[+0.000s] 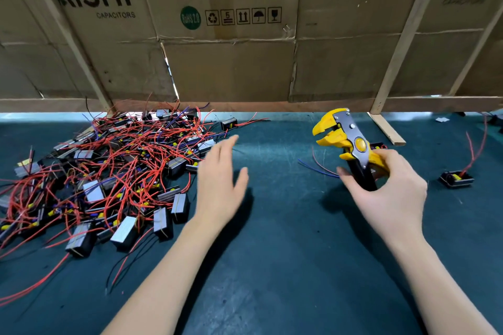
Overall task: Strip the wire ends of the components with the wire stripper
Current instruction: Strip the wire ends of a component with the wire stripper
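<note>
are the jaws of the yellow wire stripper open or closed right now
Open. The wire stripper, held in the right hand, shows a clear gap between its yellow jaws.

My right hand [392,193] grips the wire stripper [345,141] upright above the mat [272,266]. My left hand [220,185], fingers extended, hovers beside the component pile [109,171].

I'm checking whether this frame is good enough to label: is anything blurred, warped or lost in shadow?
Head view: the left hand is slightly motion-blurred; the right hand and wire stripper look sharp; wide-angle distortion tilts the wooden battens; both hands cast soft shadows on the green mat; no strong glare.
</note>
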